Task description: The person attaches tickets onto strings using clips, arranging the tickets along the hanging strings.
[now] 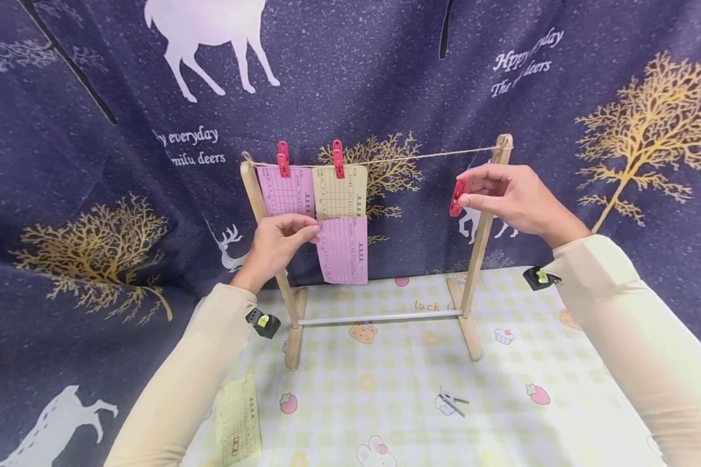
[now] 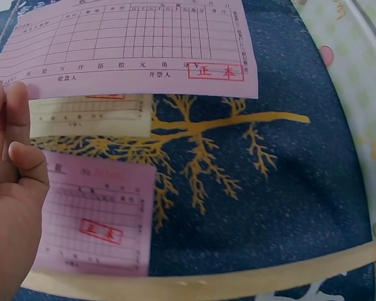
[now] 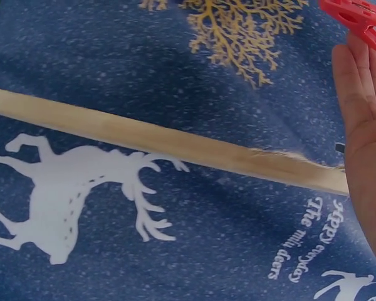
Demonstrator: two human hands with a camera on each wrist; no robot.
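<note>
The left hand (image 1: 280, 243) pinches the upper left corner of a pink slip (image 1: 344, 253), which hangs in front of the lower part of a yellow slip (image 1: 340, 191). In the left wrist view the held slip (image 2: 144, 50) spreads out from the fingertips. A red clip holds the yellow slip on the string (image 1: 426, 156); another red clip (image 1: 283, 159) holds a second pink slip (image 1: 286, 191) beside it. At the right post, the right hand (image 1: 511, 194) pinches a loose red clip (image 1: 457, 198), seen also in the right wrist view as a red clip (image 3: 360, 19).
The string runs between two wooden posts, the right one (image 1: 479, 253) close to the right hand. A pale rod (image 1: 380, 318) joins them low down. On the checked cloth lie a yellow slip (image 1: 237, 421) at front left and a small dark metal item (image 1: 453, 401). Patterned fabric hangs behind.
</note>
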